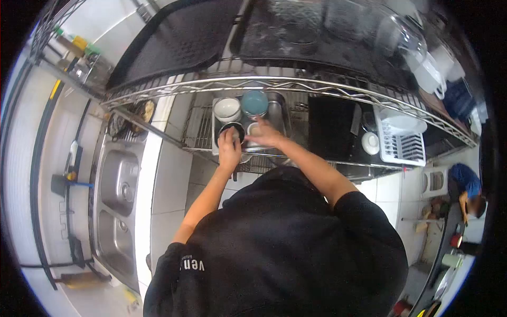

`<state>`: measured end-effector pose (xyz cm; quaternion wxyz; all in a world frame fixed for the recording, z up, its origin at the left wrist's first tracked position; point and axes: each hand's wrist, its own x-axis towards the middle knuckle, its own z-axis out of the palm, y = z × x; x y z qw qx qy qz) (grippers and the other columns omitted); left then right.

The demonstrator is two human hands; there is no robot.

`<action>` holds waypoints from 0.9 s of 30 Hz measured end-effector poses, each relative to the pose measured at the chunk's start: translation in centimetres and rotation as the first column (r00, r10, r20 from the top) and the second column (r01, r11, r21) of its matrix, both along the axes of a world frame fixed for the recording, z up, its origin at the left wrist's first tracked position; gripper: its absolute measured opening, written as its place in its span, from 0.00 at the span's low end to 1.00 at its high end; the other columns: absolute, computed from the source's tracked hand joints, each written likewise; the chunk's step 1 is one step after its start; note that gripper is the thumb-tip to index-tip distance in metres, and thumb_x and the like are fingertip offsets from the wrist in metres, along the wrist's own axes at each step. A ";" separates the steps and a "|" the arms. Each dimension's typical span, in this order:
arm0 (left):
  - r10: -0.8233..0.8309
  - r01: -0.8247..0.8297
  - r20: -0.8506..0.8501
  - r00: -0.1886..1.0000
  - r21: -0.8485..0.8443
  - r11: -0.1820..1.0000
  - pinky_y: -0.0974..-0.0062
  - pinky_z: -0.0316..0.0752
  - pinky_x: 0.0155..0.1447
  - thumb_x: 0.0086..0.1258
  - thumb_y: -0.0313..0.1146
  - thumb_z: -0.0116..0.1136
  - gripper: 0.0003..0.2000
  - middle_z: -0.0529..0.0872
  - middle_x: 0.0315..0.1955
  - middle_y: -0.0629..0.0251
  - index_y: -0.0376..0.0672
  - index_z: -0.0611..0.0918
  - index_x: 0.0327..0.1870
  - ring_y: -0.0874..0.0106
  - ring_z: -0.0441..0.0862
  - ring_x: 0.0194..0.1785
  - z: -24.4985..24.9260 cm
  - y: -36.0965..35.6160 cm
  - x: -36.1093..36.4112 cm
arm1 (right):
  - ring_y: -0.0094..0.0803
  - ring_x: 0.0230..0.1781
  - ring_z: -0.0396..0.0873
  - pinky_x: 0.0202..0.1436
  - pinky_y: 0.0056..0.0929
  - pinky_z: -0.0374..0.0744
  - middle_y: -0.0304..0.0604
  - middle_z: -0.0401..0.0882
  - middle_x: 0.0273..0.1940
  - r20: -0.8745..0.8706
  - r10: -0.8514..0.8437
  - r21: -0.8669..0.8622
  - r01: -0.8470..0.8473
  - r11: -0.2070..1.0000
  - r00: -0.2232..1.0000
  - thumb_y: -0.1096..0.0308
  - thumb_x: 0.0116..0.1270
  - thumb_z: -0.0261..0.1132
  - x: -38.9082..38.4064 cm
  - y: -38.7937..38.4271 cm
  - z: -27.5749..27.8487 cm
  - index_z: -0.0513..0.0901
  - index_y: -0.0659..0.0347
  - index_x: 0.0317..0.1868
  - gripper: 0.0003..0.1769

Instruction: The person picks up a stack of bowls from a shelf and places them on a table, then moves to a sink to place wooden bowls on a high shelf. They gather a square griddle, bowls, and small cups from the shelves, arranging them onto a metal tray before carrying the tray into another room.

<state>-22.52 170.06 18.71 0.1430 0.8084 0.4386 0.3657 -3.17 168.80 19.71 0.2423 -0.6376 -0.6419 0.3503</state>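
Note:
On a metal tray [216, 150] on the wire shelf stand a stack of white bowls [227, 109], a stack of blue bowls [255, 102], a dark bowl [240, 128] and a small white cup [254, 130]. My left hand [229, 147] reaches over the dark bowl, its fingers bent down into it; what they hold, if anything, is hidden. Right of it, my right hand [268, 136] is spread beside the small white cup, fingers apart.
Above runs a wire shelf edge [285, 82] with black trays [174, 42]. A knife [356, 119], a white lidded pot [370, 143] and a dish rack [401, 145] stand right. A double sink [119, 182] lies left. Another person [466, 182] is far right.

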 end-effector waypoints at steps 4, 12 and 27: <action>0.161 -0.160 0.036 0.986 -0.009 0.987 0.55 0.63 0.63 0.60 0.25 0.57 0.23 0.72 0.54 0.44 0.34 0.71 0.59 0.47 0.68 0.58 0.0 0.9 -1.1 | 0.56 0.70 0.57 0.71 0.40 0.60 0.67 0.57 0.68 -0.073 -0.194 0.031 0.197 0.980 0.978 0.37 0.59 0.61 1.1 0.3 -0.9 0.55 0.68 0.71 0.52; 0.332 -0.325 -0.010 0.943 -0.230 0.917 0.59 0.55 0.71 0.68 0.35 0.53 0.28 0.66 0.62 0.37 0.28 0.63 0.65 0.45 0.62 0.66 -5.4 3.5 -3.7 | 0.52 0.57 0.70 0.63 0.44 0.68 0.60 0.70 0.56 0.240 -0.595 0.596 0.367 0.714 0.767 0.55 0.63 0.63 6.1 -2.5 -3.1 0.68 0.65 0.62 0.32; 0.184 -0.236 -0.223 0.957 -0.234 0.943 0.59 0.53 0.73 0.69 0.44 0.50 0.34 0.61 0.66 0.35 0.23 0.60 0.66 0.44 0.59 0.69 -6.9 5.2 -5.6 | 0.56 0.56 0.74 0.61 0.44 0.72 0.67 0.75 0.52 0.234 -0.413 -0.206 0.460 0.864 0.880 0.55 0.61 0.61 6.1 -6.0 -5.5 0.74 0.76 0.51 0.29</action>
